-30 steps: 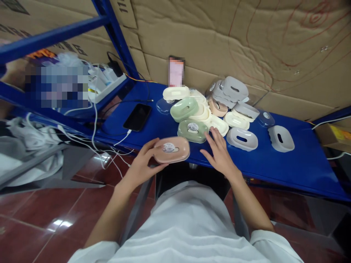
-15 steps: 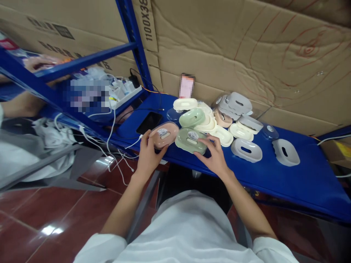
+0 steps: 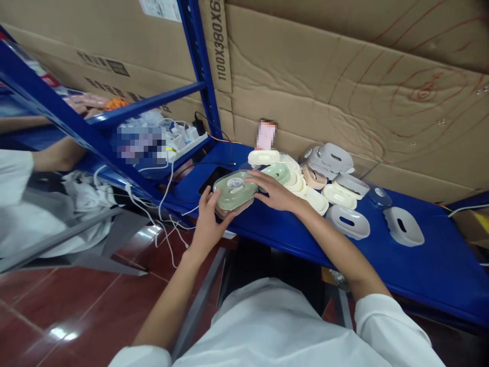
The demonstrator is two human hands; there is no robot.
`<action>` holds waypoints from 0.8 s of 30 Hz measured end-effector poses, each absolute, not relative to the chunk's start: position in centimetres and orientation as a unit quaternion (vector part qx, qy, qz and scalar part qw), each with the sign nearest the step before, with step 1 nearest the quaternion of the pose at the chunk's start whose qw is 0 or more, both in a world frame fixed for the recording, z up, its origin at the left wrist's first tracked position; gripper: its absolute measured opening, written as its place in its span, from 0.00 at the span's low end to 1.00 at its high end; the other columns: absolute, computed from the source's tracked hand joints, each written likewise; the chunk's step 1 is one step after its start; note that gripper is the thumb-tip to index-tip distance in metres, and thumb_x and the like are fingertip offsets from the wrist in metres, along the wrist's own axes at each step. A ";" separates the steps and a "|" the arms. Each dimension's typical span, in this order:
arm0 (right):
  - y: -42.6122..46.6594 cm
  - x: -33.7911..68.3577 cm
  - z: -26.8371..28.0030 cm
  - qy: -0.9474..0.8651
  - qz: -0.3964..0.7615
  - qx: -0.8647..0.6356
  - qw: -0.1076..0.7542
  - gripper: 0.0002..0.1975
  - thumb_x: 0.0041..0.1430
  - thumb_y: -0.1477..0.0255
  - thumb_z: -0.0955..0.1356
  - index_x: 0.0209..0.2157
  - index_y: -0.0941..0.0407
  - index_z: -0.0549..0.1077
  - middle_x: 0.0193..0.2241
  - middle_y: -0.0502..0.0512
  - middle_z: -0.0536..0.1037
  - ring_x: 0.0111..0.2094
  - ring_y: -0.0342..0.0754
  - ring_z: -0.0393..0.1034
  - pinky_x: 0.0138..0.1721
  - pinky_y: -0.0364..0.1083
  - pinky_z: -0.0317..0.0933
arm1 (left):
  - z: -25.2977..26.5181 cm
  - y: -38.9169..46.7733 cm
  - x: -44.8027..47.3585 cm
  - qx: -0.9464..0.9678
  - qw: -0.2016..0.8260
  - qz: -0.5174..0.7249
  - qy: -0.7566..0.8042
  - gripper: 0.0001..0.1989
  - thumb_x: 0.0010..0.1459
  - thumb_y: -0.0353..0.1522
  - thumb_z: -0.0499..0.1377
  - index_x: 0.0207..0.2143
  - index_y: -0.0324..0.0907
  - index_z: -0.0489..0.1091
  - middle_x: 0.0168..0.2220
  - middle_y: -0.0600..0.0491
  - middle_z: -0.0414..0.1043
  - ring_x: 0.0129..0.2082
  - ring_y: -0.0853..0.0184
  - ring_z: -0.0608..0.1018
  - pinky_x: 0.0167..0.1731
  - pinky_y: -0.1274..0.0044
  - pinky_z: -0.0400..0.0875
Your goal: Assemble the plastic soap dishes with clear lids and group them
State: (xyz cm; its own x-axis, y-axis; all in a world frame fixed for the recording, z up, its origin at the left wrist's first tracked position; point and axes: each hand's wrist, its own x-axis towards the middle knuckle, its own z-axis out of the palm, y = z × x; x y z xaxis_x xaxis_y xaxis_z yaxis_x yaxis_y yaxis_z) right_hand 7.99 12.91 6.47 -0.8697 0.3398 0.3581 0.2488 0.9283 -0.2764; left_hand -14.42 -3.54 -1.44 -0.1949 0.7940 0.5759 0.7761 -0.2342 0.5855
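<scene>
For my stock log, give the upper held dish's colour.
The upper dish is muted green; the head view shows it.

Says "1100X380X6" in big dark print on the cardboard strip, turned sideways and cut off after the 6. Shows dark letters on the left cardboard, too blurry to read. Can't read the tiny print on the white paper, or on the round sticker on the green dish.

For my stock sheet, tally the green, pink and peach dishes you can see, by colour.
Green: 2 (green dish at the left hand, another green dish in the pile)
Pink: 1 (pink dish, beneath the labelled green one)
Peach: 1 (peach dish, partly hidden)
Total: 4
</scene>
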 end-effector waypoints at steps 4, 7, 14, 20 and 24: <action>14.3 9.8 6.6 -0.954 0.018 -0.252 0.159 0.36 0.68 0.63 0.71 0.73 0.48 0.60 0.73 0.60 0.63 0.75 0.62 0.53 0.71 0.69 0.50 | -1.6 -2.9 -13.8 0.616 -0.012 0.491 0.616 0.38 0.66 0.40 0.66 0.72 0.48 0.52 0.70 0.37 0.57 0.72 0.48 0.64 0.69 0.51 0.64; 14.6 12.2 6.1 -0.942 -0.023 -0.316 0.109 0.29 0.67 0.64 0.72 0.67 0.54 0.70 0.67 0.66 0.72 0.70 0.66 0.62 0.67 0.69 0.55 | -1.8 -2.5 -13.2 0.603 -0.016 0.491 0.628 0.39 0.66 0.40 0.66 0.72 0.47 0.52 0.68 0.37 0.59 0.71 0.49 0.66 0.69 0.53 0.64; 11.0 17.7 4.7 -0.919 -0.113 -0.356 0.127 0.20 0.71 0.67 0.69 0.61 0.56 0.75 0.61 0.67 0.77 0.62 0.64 0.69 0.56 0.61 0.60 | -2.4 0.0 -12.1 0.593 -0.048 0.493 0.635 0.40 0.66 0.43 0.65 0.72 0.41 0.52 0.69 0.33 0.58 0.71 0.47 0.65 0.68 0.54 0.65; 8.3 22.7 4.7 -0.899 -0.129 -0.357 0.218 0.18 0.73 0.61 0.68 0.58 0.55 0.76 0.55 0.62 0.81 0.58 0.59 0.73 0.55 0.55 0.60 | -2.7 0.1 -11.4 0.597 -0.143 0.496 0.614 0.48 0.62 0.41 0.70 0.74 0.43 0.46 0.72 0.30 0.50 0.74 0.42 0.58 0.69 0.50 0.58; 4.4 25.3 4.4 -0.851 -0.148 -0.418 0.283 0.18 0.72 0.62 0.70 0.59 0.51 0.75 0.52 0.60 0.82 0.56 0.58 0.74 0.57 0.54 0.59 | -0.3 -2.4 -8.0 0.644 -0.192 0.511 0.536 0.38 0.63 0.33 0.68 0.71 0.52 0.56 0.70 0.40 0.58 0.69 0.49 0.67 0.64 0.57 0.68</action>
State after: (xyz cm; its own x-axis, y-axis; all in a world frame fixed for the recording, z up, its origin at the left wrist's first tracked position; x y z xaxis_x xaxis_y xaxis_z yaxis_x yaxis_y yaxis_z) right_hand 25.25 4.38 4.40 -0.4912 0.6270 0.6047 0.7947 0.6068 0.0163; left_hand -8.04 -2.41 -0.26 -0.0963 0.4944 0.8639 0.8863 -0.3525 0.3005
